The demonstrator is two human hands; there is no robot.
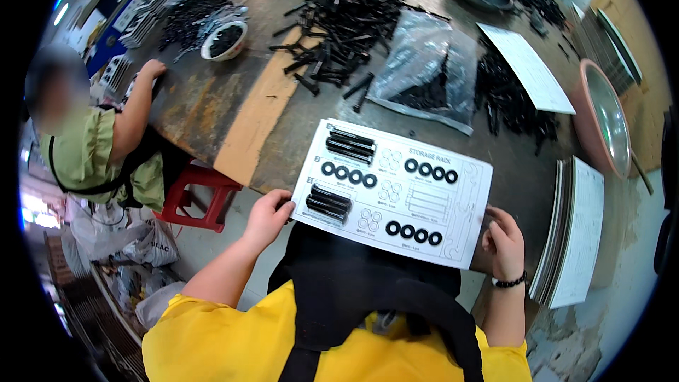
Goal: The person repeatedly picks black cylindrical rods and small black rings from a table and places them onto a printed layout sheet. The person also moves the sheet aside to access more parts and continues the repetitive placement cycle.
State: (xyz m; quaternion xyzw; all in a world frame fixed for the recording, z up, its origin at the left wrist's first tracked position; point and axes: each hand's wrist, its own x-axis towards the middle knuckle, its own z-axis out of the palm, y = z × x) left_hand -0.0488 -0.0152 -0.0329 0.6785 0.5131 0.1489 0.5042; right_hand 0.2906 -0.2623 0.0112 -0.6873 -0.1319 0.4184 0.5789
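A white printed card (385, 223) lies tilted over the table's near edge, in front of my body. Black bolts (350, 147) sit in two bundles on its left side, and rows of black washers (430, 170) fill other printed spots. The remaining outlines, of nuts and wrenches, show only as print. My left hand (269, 218) pinches the card's lower left edge, thumb near the top face. At the right edge, my right hand (505, 240) has its fingers bent against the card; the fingertips are partly hidden.
Loose black bolts (346, 25) are heaped on the table (201, 99), beside a clear plastic bag (424, 64). Stacked cards (576, 233) and a pink-rimmed basin (601, 117) stand at right. A co-worker (92, 134) sits at left near a red stool (198, 198).
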